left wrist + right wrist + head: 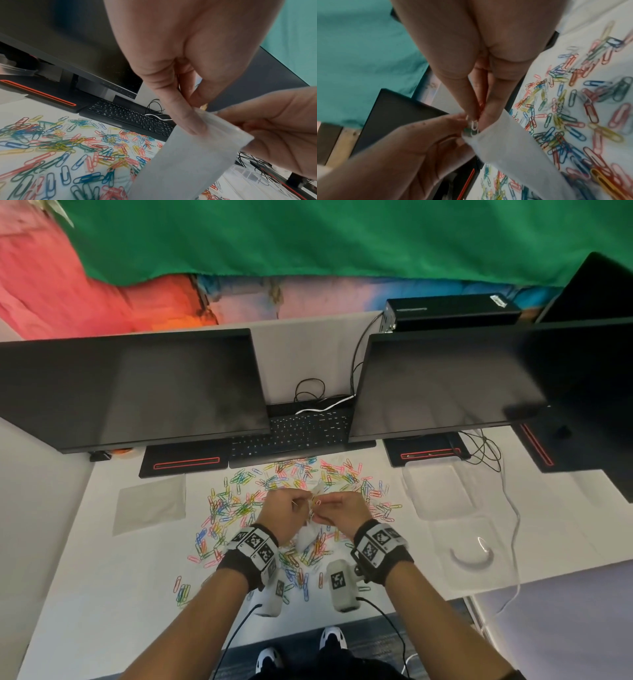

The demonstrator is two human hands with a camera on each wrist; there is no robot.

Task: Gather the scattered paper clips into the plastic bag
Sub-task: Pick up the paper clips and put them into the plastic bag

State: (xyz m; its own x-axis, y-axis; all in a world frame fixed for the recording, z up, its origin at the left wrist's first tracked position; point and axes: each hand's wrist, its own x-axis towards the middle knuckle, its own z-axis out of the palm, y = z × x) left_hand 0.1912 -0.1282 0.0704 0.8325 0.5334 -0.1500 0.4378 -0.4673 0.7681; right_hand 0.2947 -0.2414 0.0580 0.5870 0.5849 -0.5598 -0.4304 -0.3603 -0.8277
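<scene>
We hold the bag [187, 162] above the clips [301, 474] on the desk [102, 594], both hands raised in front of the keyboard [294, 433]. Our left hand [284, 510] pinches the bag's mouth between thumb and forefinger; the other fingers [192, 86] curl behind. Our right hand [342, 511] pinches the opposite edge, with a white clip [474, 125] and what appears to be a red one between its narrowed fingertips [471, 108] at the opening. The bag hangs down between both wrists.
</scene>
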